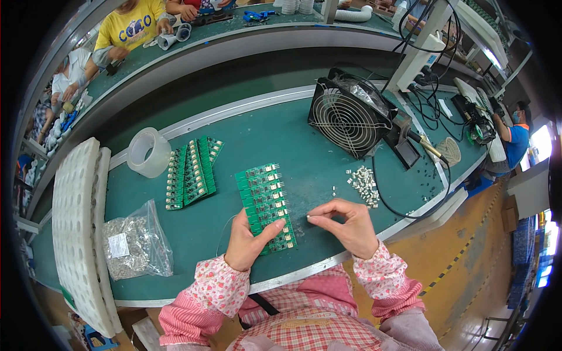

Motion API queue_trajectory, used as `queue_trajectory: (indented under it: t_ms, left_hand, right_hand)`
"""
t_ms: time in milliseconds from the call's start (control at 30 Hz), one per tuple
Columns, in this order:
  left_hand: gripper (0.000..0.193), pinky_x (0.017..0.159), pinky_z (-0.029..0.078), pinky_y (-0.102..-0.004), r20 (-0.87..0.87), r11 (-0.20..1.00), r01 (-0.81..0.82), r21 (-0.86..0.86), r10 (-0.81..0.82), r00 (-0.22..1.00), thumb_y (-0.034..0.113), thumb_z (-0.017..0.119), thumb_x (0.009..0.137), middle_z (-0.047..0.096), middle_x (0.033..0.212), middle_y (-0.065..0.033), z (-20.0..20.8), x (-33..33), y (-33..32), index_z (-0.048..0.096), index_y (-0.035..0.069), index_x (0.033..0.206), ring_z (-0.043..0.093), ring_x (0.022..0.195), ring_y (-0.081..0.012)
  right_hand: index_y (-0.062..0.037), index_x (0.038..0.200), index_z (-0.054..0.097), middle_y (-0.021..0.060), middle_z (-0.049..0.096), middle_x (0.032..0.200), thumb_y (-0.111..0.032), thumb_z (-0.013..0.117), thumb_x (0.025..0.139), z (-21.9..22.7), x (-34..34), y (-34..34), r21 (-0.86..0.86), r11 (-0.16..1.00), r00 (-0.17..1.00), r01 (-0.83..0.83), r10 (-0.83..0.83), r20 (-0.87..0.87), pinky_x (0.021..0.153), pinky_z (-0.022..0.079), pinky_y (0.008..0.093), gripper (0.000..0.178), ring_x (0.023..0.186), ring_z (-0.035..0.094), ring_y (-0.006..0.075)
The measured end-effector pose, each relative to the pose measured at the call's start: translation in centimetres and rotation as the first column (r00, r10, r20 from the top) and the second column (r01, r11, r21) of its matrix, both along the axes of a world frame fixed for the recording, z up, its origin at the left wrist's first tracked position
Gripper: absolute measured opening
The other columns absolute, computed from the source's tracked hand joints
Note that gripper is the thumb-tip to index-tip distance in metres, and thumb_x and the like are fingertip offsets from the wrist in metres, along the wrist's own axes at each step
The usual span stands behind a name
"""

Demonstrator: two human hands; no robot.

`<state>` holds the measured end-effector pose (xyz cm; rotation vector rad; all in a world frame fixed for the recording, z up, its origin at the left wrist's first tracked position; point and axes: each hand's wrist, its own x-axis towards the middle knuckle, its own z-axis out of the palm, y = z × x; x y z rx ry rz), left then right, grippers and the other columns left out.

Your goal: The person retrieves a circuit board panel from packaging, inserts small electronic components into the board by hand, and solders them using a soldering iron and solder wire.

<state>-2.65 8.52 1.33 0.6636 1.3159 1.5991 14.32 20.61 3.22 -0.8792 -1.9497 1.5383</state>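
My left hand (244,244) is closed on a green circuit board panel (253,199), its thumb across the lower part. Small white connectors line the panel's right side, and thin pins stick out along that edge. Just right of the panel, my right hand (350,227) pinches a small white connector (309,216) between thumb and forefinger, apart from the board. A loose pile of the same kind of white connectors (364,186) lies beyond my right hand, with a few strays beside it. Several more circuit board panels (190,172) lie overlapped to the left of the held one.
A clear tape roll (148,153), a plastic bag of small metallic parts (137,243) and white foam trays (76,222) occupy the left side. Far right stand a black fan (349,114) and a soldering iron (427,146) with a looping cable. Other people work beyond the bench.
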Motion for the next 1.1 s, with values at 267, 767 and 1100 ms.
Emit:
queue_trajectory:
  t_ms: [267,767,1100]
  left_hand:
    - [0.030,0.072,0.051,-0.0253,-0.135,0.999,0.010,0.048,-0.003,0.991,0.005,0.068,0.082,0.065,0.095,-0.0047,-0.3,-0.2,-0.2,0.055,0.000,0.108,0.062,0.082,-0.0099]
    - [0.030,0.071,0.051,-0.0242,-0.270,0.998,0.051,0.041,-0.038,0.962,0.003,0.068,0.081,0.065,0.095,-0.0041,-0.1,0.1,-0.2,0.056,0.000,0.108,0.061,0.082,-0.0085]
    - [0.030,0.071,0.050,-0.0249,-0.315,0.999,0.008,0.053,0.009,0.949,0.003,0.070,0.078,0.065,0.093,-0.0040,-0.4,0.4,-0.2,0.057,0.000,0.105,0.060,0.080,-0.0083]
  right_hand:
    - [0.0010,0.089,0.066,0.0040,0.066,0.083,-0.011,0.070,0.083,-0.4,-2.0,-1.0,-0.354,0.927,0.992,-0.128,0.112,-0.064,0.060,0.048,0.0197,0.014,0.070,0.057,0.0056]
    - [0.0008,0.092,0.061,0.0047,0.064,0.084,-0.015,0.065,0.088,-0.8,-1.9,0.2,-0.512,0.813,0.960,-0.278,0.259,-0.110,0.062,0.052,0.0216,0.017,0.074,0.060,0.0082]
    - [0.0013,0.088,0.058,0.0064,0.065,0.083,-0.009,0.065,0.087,-1.6,-2.0,-0.5,-0.400,0.879,0.963,-0.260,0.205,-0.174,0.068,0.052,0.0223,0.013,0.075,0.062,0.0089]
